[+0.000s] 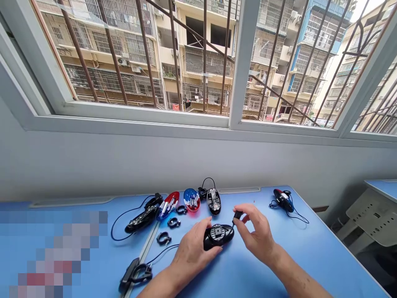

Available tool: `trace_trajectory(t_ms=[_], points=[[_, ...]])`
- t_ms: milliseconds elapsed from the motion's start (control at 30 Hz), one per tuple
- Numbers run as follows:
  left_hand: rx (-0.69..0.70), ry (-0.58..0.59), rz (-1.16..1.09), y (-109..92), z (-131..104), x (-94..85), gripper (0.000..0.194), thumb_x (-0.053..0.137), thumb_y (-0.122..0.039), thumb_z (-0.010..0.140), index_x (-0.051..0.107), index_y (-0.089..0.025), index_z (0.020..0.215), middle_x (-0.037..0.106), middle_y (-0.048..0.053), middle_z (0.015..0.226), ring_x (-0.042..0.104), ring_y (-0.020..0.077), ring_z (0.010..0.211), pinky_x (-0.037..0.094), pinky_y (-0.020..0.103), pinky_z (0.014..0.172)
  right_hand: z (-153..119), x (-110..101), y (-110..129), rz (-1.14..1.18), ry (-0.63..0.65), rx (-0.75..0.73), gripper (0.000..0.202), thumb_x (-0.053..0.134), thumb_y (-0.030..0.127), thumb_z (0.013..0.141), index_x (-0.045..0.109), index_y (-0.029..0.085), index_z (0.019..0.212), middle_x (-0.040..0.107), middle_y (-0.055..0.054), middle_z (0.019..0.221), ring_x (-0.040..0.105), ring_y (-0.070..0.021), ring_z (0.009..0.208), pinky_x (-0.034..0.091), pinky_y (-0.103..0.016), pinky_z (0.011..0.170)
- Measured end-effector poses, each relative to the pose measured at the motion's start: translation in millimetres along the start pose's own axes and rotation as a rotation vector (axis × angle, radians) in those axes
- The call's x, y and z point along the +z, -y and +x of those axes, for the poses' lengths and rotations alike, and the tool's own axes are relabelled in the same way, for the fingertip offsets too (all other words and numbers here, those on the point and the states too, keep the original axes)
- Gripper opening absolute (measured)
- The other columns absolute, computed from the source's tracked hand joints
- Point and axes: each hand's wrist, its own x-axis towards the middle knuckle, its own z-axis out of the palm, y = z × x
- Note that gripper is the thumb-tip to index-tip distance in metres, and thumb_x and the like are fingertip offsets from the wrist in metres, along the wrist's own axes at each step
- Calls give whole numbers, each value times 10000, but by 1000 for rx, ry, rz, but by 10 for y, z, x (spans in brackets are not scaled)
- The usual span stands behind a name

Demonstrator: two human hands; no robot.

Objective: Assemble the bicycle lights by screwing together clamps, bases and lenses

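My left hand (194,246) is closed round the left end of a black oval bike light housing (222,241), holding it on the blue table with its round ribbed face up. A thin cable runs from under this hand to a black control box with a clamp ring (135,275). In my right hand (256,227), thumb and fingers pinch a small black-handled screwdriver (237,215). Its thin shaft slants down to the right end of the housing. Just left of my left hand lie several loose black clamp rings (163,238).
Behind my hands are an open black housing (214,201), a red and blue shell (191,200), another coloured shell (168,205) and a cabled black housing (142,219). A red-and-blue light with a cable (283,200) lies far right. A barred window stands above the wall.
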Motion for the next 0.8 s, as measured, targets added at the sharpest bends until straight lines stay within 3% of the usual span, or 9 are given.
trace_trajectory(t_ms=[100, 200, 533, 800], points=[[-68, 37, 69, -51, -1, -28, 354, 688, -246, 609, 507, -215, 912, 668, 57, 924, 649, 277, 848, 503, 369, 731, 5, -4, 10, 5, -1, -8, 310, 503, 100, 855, 537, 235, 1132, 661, -55, 893, 621, -164, 786, 554, -254, 560], [-122, 68, 48, -92, 3, -45, 316, 673, -241, 604, 440, -228, 817, 663, 46, 945, 640, 252, 828, 486, 343, 716, 9, -3, 21, 5, -7, -10, 304, 506, 102, 854, 543, 238, 1124, 661, -50, 886, 619, -159, 773, 554, -246, 557], [-137, 88, -144, -60, -10, -25, 259, 614, -310, 659, 396, -241, 782, 667, 72, 1080, 633, 262, 952, 491, 348, 781, 5, 3, 23, 15, 11, -9, 343, 515, 81, 845, 536, 246, 1145, 654, -48, 887, 599, -154, 760, 542, -244, 547], [-174, 144, -236, -167, -15, -83, 288, 602, -205, 614, 356, -246, 760, 670, 77, 1125, 623, 267, 1012, 494, 371, 837, 11, -1, 54, 13, 4, -8, 298, 505, 110, 861, 555, 247, 1121, 665, -43, 873, 624, -155, 767, 551, -240, 547]])
